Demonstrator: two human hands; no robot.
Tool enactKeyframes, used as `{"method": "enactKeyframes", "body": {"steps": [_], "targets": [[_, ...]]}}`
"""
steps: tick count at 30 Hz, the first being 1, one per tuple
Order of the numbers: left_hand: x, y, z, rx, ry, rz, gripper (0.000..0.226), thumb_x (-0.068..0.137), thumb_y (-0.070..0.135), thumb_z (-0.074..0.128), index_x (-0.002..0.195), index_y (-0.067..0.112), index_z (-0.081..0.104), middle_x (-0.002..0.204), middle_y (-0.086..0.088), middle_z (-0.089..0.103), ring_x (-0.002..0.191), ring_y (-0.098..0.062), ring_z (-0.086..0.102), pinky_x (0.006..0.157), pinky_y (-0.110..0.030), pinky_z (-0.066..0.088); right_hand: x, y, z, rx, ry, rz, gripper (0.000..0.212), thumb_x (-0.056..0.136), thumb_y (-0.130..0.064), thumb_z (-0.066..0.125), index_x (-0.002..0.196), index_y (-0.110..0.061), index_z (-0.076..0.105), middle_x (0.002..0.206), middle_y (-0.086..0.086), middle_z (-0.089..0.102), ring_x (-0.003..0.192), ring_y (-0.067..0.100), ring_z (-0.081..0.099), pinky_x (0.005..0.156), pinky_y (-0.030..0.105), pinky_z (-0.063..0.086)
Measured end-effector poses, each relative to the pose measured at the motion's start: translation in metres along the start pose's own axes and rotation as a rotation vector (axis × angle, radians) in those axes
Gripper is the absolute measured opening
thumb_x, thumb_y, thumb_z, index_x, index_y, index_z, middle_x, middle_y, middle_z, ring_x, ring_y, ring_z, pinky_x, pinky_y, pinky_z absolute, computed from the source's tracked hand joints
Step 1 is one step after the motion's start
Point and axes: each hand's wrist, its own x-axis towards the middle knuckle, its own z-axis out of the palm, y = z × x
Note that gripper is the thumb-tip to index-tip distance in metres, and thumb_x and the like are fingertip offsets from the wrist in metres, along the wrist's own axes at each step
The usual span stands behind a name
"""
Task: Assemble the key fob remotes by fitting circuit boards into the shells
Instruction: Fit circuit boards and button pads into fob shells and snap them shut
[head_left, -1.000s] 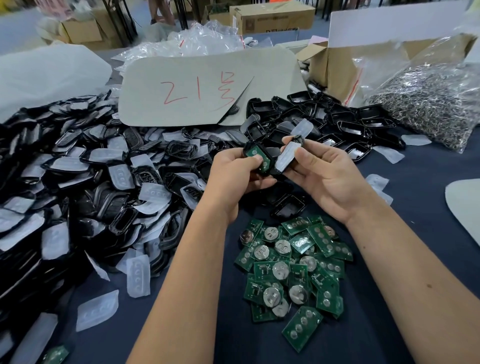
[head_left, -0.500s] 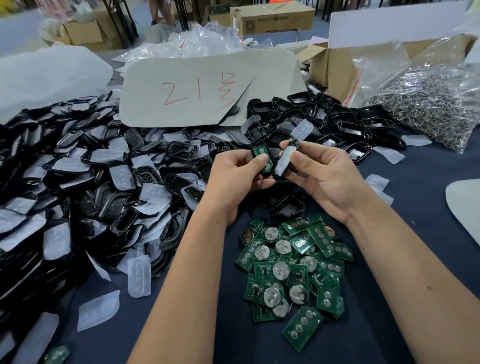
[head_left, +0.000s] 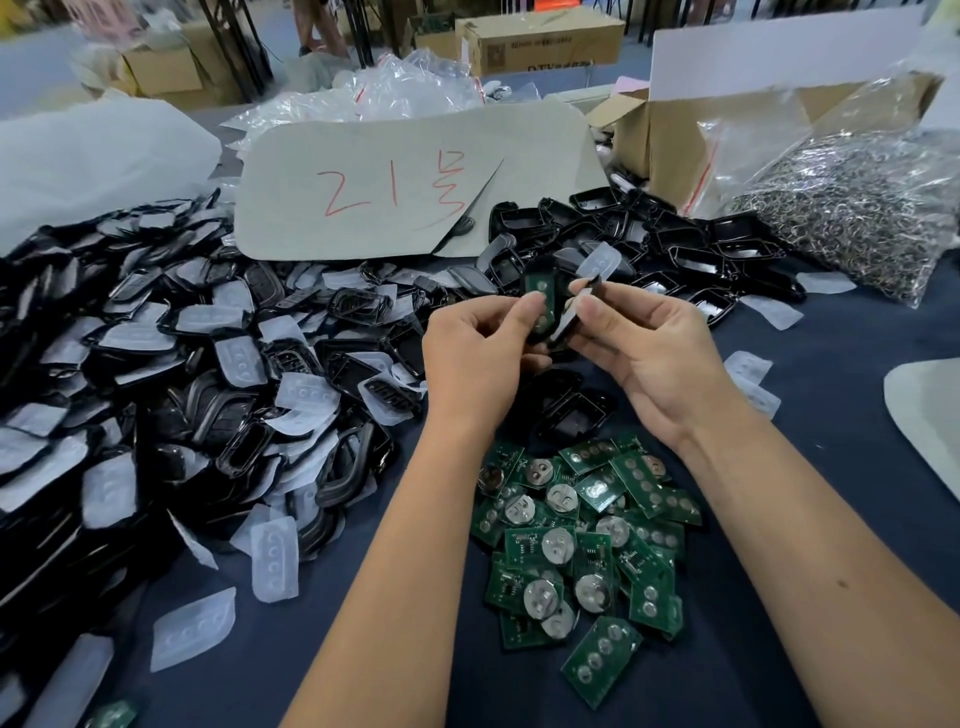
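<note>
Above the table (head_left: 831, 415), a green circuit board (head_left: 537, 291) sits in a black shell pinched by the left hand (head_left: 478, 353). Close beside it, the right hand (head_left: 649, 353) pinches another shell piece (head_left: 571, 317). More boards (head_left: 582, 545) lie below.

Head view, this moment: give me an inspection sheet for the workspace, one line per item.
Surface: dark blue table, mostly covered with parts.
Job's things: shell half with green circuit board in it; second shell piece; loose circuit boards piled near the person; black shells heaped on the left and at the back.
Clutter: translucent button pads scattered; grey card with red writing; bag of metal rings; cardboard box.
Grippers: left hand pinches the board-fitted shell; right hand pinches the second piece.
Cables: nothing seen.
Surroundings: more cartons, plastic bags behind.
</note>
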Motion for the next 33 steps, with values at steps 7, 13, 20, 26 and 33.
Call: {"method": "enactKeyframes", "body": {"steps": [7,13,20,26,33], "targets": [[0.0046,-0.0042,-0.0013,-0.159,0.090,-0.142,0.010,0.093,0.013,0.077,0.087,0.005,0.075,0.066,-0.003,0.067,0.053,-0.014,0.067,0.060,-0.024,0.059,-0.0010,-0.0015,-0.0014,0.032,-0.059,0.015,0.037,0.082,-0.013,0.075,0.117,0.000,0.072,0.101,0.011,0.077,0.100,0.024,0.072,0.097,0.039,0.059],[0.0051,-0.0056,-0.0005,-0.184,0.102,-0.135,0.012,0.092,0.009,0.078,0.083,0.002,0.074,0.062,-0.001,0.059,0.051,-0.009,0.062,0.061,-0.024,0.060,-0.0027,-0.0024,-0.0014,0.029,-0.061,0.018,0.037,0.082,-0.012,0.074,0.117,0.001,0.072,0.101,0.012,0.076,0.099,0.025,0.071,0.095,0.038,0.059],[0.0055,-0.0073,-0.0012,-0.161,0.112,-0.107,0.013,0.092,0.009,0.078,0.081,0.002,0.073,0.060,0.001,0.059,0.051,-0.010,0.062,0.062,-0.027,0.061,-0.0031,-0.0024,-0.0007,0.032,-0.059,0.014,0.036,0.081,-0.012,0.074,0.115,0.000,0.073,0.100,0.011,0.076,0.098,0.024,0.071,0.098,0.041,0.058],[0.0030,-0.0044,-0.0028,-0.168,0.082,-0.121,0.012,0.089,0.010,0.081,0.090,-0.001,0.075,0.065,-0.004,0.064,0.055,-0.013,0.066,0.061,-0.026,0.060,-0.0037,-0.0017,-0.0002,-0.007,-0.052,0.011,0.037,0.080,-0.013,0.076,0.115,0.001,0.073,0.101,0.012,0.077,0.098,0.023,0.073,0.093,0.037,0.060],[-0.0014,-0.0029,-0.0032,0.108,-0.013,0.078,0.010,0.085,0.021,0.086,0.086,0.013,0.079,0.067,-0.002,0.072,0.061,-0.016,0.073,0.061,-0.033,0.063,-0.0041,0.0012,0.0020,-0.082,0.015,-0.004,0.036,0.073,-0.017,0.081,0.106,-0.004,0.077,0.108,0.019,0.077,0.104,0.033,0.074,0.095,0.041,0.061]]}}
